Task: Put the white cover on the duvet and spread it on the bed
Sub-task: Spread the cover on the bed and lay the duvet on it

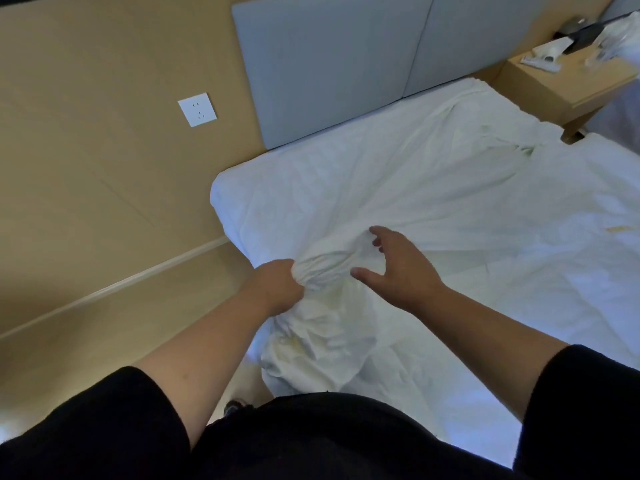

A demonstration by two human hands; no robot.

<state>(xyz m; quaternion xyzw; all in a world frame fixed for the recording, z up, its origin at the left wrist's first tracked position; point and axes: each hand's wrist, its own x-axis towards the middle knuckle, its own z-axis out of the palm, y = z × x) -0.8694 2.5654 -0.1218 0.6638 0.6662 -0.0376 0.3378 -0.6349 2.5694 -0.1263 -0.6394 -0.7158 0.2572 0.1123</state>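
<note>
A crumpled white fabric duvet cover [398,188] lies spread in loose folds across the white-sheeted bed [571,306], reaching from near the grey padded headboard [329,64] down toward the person at the bed's near edge. The left hand [277,285] is clenched around a bunched wad of the cover close to the bed's left side, its fingers buried in the gathered cloth so that creases fan out from the grip. The right hand [398,268] hovers just beside that bunch with fingers spread and relaxed, thumb pointing toward the left hand, grasping nothing; whether its fingertips brush the cloth cannot be told. Both forearms are bare below black sleeves [104,427]. Whether a duvet already sits inside the cover cannot be told from the folds. On the beige wall left of the headboard sits a white square wall socket [197,109]. Beyond the bed's far corner stands a light wooden bedside table [561,84] carrying a few small white and dark items too blurred to identify.
</note>
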